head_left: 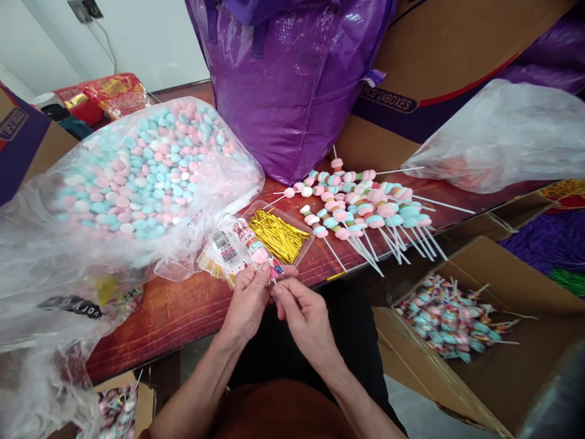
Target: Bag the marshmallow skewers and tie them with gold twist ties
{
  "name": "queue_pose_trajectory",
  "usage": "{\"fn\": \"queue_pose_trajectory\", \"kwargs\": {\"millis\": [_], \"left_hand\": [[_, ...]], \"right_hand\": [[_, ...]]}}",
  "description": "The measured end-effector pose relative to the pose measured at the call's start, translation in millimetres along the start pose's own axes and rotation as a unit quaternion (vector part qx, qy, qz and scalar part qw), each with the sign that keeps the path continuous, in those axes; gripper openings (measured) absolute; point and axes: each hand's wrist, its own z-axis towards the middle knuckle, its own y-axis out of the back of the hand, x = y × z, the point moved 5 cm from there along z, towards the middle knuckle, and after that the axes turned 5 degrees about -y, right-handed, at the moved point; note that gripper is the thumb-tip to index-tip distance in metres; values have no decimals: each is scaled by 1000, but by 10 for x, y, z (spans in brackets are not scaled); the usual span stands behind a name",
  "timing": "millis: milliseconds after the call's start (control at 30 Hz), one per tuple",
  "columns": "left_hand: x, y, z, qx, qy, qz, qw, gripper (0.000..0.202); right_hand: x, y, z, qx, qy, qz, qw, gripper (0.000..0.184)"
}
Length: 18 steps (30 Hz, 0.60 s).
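My left hand (249, 299) is closed at the lower end of a printed clear wrapper with a marshmallow-like candy skewer (257, 251) inside. The fingertips of my right hand (304, 312) pinch at the skewer's white stick just below the wrapper. Whether a tie is between my fingers is hidden. Under and beside the wrapper lies a pile of flat printed wrappers (212, 256). Close behind my hands, gold twist ties (282, 235) fill a clear plastic tray (307, 249). To the right, several unwrapped pink, blue and white candy skewers (365, 210) lie heaped on the table.
A big clear bag of loose candies (141, 177) covers the table's left. A purple bag (283, 79) stands at the back. Wrapped skewers (452, 317) fill part of an open cardboard box (420, 372) at lower right; more packaged sweets (116, 411) sit in a box at lower left.
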Motion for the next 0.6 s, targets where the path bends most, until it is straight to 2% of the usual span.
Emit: {"fn": "queue_pose_trajectory", "kwargs": {"millis": [67,133,233,267,333,400,433,467,500,567,600], "left_hand": [[-11,8,-25,5,-1,-5,1000,33],[-25,46,-62,-14,-24,-10,1000,29],[-62,131,-145,-42,-57,-7,997,23],[-84,161,-174,-41,-58,-11,997,23],[-149,218,-224,-21,-50,-30,998,27],[-238,268,-255,11,-41,-48,998,31],[-284,293,-262,20,-41,-54,997,30],[-326,319,-260,21,-45,-59,997,29],[-368,348,-251,12,-58,-66,996,27],[-433,403,-219,-22,-100,-80,992,24],[-450,423,-201,-38,-120,-83,989,23]], "right_hand": [[10,-2,0,6,-6,-1,1000,31],[25,-23,16,15,-21,14,1000,26],[48,-117,68,20,-72,125,989,30],[49,-178,80,32,-102,189,976,33],[57,-333,76,83,-171,313,930,37],[96,-454,45,152,-220,366,891,34],[127,-475,37,186,-224,350,891,34],[162,-464,49,214,-209,301,905,34],[201,-421,91,228,-177,223,931,35],[299,-257,280,183,-69,10,981,35],[359,-155,417,121,-10,-104,987,33]]}}
